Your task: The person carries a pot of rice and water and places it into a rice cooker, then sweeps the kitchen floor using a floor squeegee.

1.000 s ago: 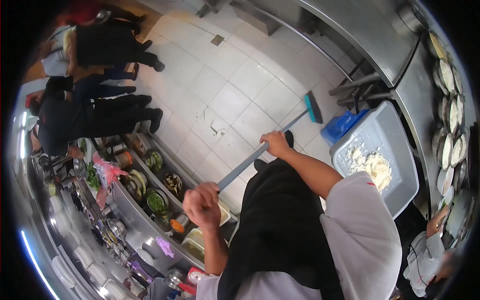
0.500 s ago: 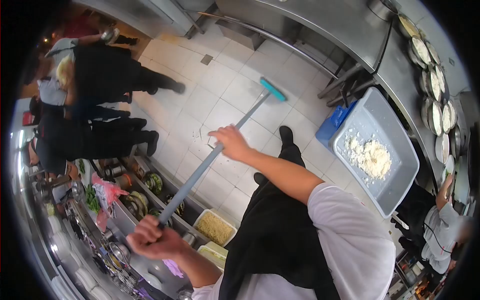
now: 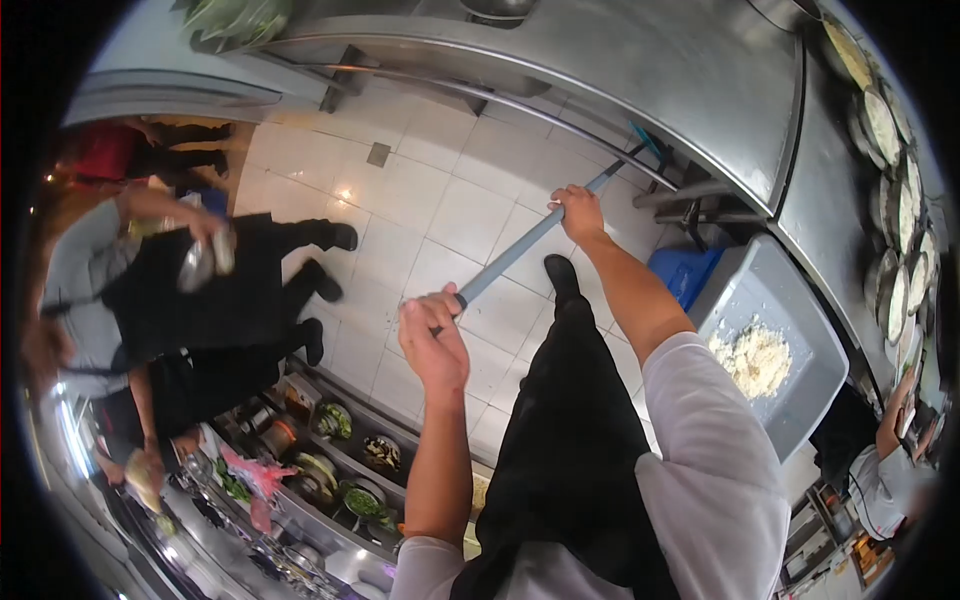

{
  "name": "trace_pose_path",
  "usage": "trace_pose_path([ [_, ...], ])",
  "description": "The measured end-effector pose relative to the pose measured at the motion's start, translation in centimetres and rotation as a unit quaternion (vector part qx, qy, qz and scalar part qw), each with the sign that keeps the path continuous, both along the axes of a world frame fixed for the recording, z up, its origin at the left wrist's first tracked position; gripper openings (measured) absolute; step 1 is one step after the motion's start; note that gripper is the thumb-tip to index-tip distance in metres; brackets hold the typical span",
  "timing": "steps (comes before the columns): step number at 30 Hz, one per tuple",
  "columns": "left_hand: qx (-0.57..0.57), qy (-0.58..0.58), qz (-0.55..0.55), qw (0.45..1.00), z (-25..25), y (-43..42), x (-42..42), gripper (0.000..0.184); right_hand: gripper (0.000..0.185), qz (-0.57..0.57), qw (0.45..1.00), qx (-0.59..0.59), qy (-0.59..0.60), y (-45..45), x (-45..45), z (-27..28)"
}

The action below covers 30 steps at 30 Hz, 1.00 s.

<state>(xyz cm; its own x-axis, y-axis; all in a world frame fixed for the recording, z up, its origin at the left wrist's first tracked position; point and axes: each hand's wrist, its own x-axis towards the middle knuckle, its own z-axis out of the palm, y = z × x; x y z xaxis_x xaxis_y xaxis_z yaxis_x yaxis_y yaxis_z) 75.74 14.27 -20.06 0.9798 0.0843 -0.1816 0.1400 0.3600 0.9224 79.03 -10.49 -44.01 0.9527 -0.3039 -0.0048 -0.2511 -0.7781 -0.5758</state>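
Observation:
A long grey broom handle [image 3: 515, 250] slants across the view over the white tiled floor [image 3: 400, 205]. Near its lower end my left hand [image 3: 435, 335] is closed around it. Farther up the shaft, my right hand [image 3: 580, 212] grips it with the fingers wrapped round. The teal broom head [image 3: 648, 140] is partly hidden at the edge of the steel counter, beside the rail. Below and right of my right hand stands a grey tub [image 3: 815, 370] with a crumbly pale heap [image 3: 752, 360] in it.
A blue container [image 3: 686, 275] sits beside the tub. Steel counters [image 3: 640, 60] with a rail [image 3: 480, 92] run along the top and right, carrying filled bowls [image 3: 880, 125]. Several people in dark aprons [image 3: 200, 285] stand at left, near a food station [image 3: 350, 470]. Another person [image 3: 885, 490] is at right.
Both hands and the broom have swung up and right, carrying the broom head to the counter's edge. At left, a person has come closer with a shiny object in hand.

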Motion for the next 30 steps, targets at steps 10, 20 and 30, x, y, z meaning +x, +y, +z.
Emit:
trace_pose_path([
  [10, -0.043, -0.003, -0.099, 0.994, -2.7, -0.7, 16.7, 0.04, 0.012, -0.07, 0.994, 0.013, 0.087, -0.4, 6.8, -1.9],
  [20, -0.039, -0.253, -0.19, 0.948, 11.0, 1.6, 21.1, 0.041, 0.015, 0.032, 0.986, 0.15, -0.062, 3.9, 12.6, 8.1],
  [30, -0.035, -0.164, -0.079, 0.983, 2.4, 2.1, 11.5, 0.035, 0.006, 0.047, 0.985, 0.106, -0.124, 4.2, 6.6, 1.2],
])
